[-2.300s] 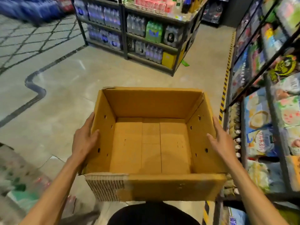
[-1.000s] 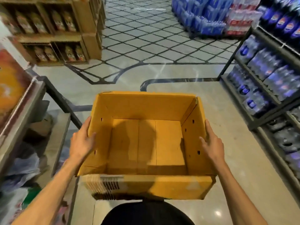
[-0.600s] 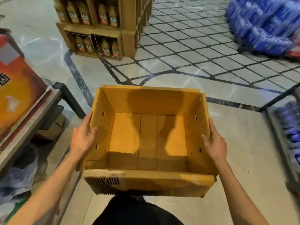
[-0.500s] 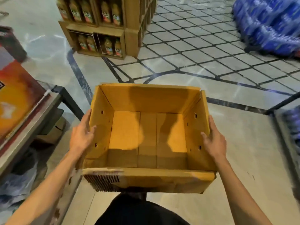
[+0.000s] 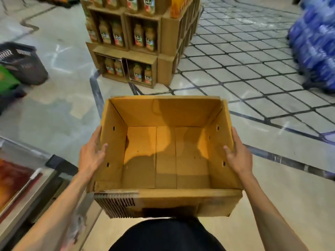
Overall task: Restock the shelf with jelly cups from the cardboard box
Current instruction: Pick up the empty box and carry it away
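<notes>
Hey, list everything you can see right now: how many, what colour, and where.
cardboard box: one, tan, empty, held at centre above the floor.
display stack: one, brown cardboard, on the floor ahead.
juice bottles: more than ten, orange, in the display stack's compartments.
bottle packs: one pile, blue, far right, blurred.
shopping basket: one, dark, on the floor at left.
shelf: one, grey metal edge, lower left.
left hand: holds the box's left wall, thumb inside.
right hand: holds the box's right wall, thumb inside.
</notes>
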